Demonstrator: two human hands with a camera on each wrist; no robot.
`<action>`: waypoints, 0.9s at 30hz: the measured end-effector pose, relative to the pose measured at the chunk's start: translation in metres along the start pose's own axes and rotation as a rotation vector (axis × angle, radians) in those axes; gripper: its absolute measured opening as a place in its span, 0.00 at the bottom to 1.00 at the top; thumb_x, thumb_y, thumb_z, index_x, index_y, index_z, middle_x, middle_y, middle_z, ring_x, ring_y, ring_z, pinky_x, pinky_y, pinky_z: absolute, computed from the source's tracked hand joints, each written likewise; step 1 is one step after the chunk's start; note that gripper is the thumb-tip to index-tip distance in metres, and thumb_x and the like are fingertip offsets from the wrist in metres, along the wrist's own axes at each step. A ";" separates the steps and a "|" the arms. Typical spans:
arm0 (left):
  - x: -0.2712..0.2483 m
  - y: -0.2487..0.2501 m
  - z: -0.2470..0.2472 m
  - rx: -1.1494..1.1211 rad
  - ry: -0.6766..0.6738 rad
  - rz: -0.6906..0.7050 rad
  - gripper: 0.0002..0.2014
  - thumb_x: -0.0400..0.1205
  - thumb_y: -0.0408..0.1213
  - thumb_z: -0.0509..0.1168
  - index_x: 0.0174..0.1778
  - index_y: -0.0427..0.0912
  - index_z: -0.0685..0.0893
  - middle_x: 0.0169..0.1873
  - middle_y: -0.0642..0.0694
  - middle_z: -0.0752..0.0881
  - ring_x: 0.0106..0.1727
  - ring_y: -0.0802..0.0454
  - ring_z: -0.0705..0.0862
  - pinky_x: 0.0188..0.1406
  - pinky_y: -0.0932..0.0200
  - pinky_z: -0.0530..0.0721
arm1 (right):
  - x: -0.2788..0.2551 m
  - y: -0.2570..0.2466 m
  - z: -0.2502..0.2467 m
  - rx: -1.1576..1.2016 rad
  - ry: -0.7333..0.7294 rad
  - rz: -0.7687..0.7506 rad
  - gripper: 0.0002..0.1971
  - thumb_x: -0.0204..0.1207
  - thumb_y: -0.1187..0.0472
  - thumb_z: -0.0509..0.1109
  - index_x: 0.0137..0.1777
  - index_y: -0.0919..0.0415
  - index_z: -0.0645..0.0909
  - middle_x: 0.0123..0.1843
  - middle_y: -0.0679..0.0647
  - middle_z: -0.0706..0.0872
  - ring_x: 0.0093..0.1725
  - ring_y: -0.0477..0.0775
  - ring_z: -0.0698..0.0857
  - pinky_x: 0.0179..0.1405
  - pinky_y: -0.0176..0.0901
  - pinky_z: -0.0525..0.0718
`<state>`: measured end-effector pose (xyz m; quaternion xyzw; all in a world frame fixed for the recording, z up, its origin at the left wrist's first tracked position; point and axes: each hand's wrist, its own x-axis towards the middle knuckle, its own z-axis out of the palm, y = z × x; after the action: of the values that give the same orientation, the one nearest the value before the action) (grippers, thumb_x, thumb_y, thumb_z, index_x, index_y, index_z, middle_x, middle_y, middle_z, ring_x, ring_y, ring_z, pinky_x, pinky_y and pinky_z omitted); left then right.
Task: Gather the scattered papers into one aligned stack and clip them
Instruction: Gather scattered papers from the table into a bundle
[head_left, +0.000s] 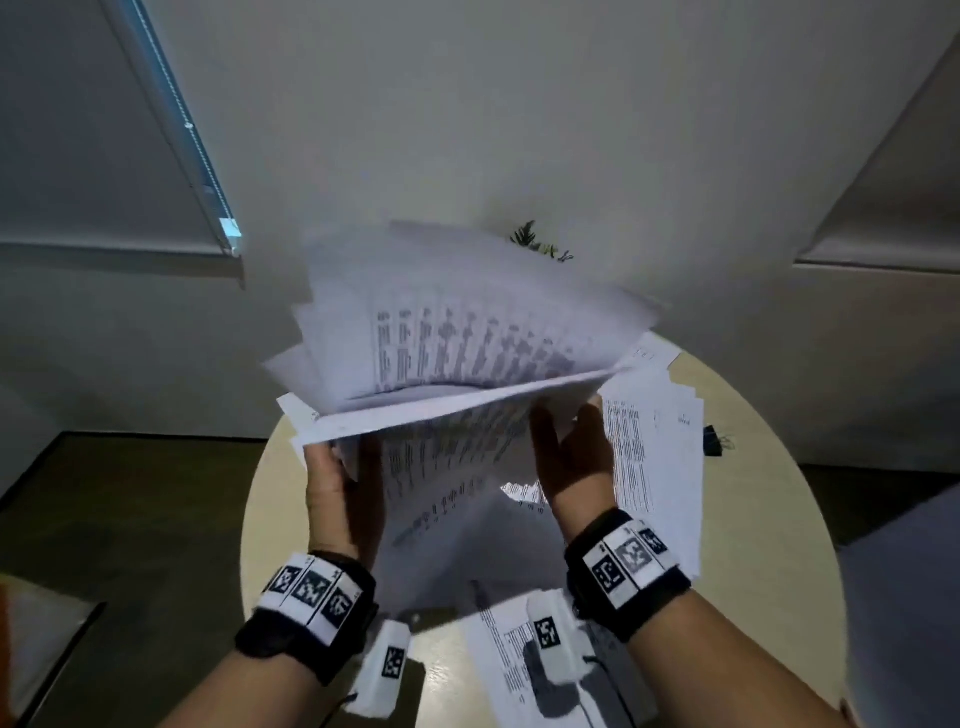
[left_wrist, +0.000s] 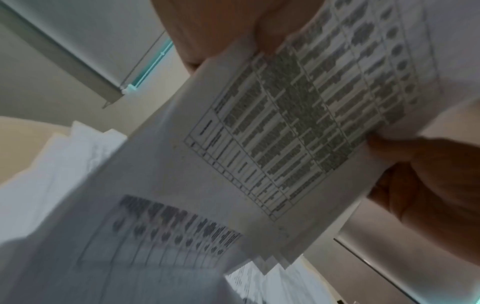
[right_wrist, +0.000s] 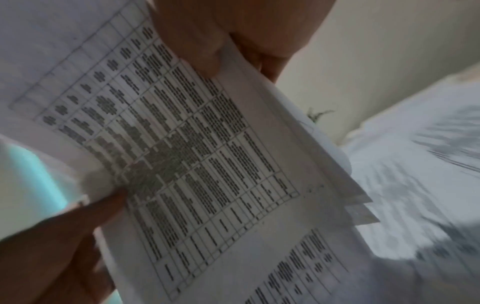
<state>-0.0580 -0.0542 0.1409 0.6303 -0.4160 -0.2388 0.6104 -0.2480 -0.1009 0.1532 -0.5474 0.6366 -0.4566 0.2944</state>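
A loose bundle of printed papers (head_left: 457, 332) is lifted above the round table, its sheets fanned and uneven. My left hand (head_left: 332, 483) grips the bundle's near left edge, and my right hand (head_left: 566, 457) grips its near right edge. From below, the left wrist view shows the bundle of papers (left_wrist: 272, 144) with table print, pinched by fingers (left_wrist: 405, 150). In the right wrist view the papers (right_wrist: 207, 154) are pinched by my thumb (right_wrist: 197, 47). More sheets (head_left: 654, 467) lie on the table under and right of my hands. A black binder clip (head_left: 714, 440) lies at the table's right edge.
The round beige table (head_left: 270, 499) stands on a dark floor. A small green plant (head_left: 535, 241) shows behind the lifted papers. Another printed sheet (head_left: 514, 654) lies near the table's front edge. White walls and window blinds surround the table.
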 end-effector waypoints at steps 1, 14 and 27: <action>-0.002 -0.003 -0.001 -0.011 -0.049 -0.022 0.17 0.85 0.32 0.62 0.70 0.35 0.71 0.57 0.47 0.83 0.54 0.73 0.82 0.56 0.76 0.79 | 0.002 0.007 0.000 -0.011 -0.011 0.048 0.21 0.79 0.55 0.69 0.65 0.69 0.74 0.57 0.64 0.86 0.58 0.63 0.85 0.49 0.33 0.70; 0.015 0.020 0.002 -0.030 -0.025 -0.044 0.12 0.86 0.33 0.58 0.63 0.49 0.68 0.57 0.45 0.83 0.55 0.50 0.83 0.61 0.46 0.82 | -0.001 -0.014 0.004 0.070 -0.072 -0.283 0.09 0.82 0.58 0.65 0.58 0.50 0.70 0.40 0.43 0.83 0.37 0.44 0.84 0.37 0.43 0.85; -0.003 -0.015 -0.019 -0.227 -0.135 -0.213 0.31 0.73 0.12 0.57 0.69 0.44 0.69 0.52 0.47 0.83 0.54 0.51 0.82 0.44 0.62 0.82 | -0.018 0.011 -0.001 0.508 -0.249 0.002 0.29 0.73 0.81 0.65 0.64 0.47 0.69 0.55 0.52 0.83 0.49 0.40 0.86 0.47 0.38 0.87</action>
<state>-0.0405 -0.0426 0.1282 0.5806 -0.3571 -0.3894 0.6195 -0.2497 -0.0831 0.1421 -0.5072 0.4612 -0.5305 0.4987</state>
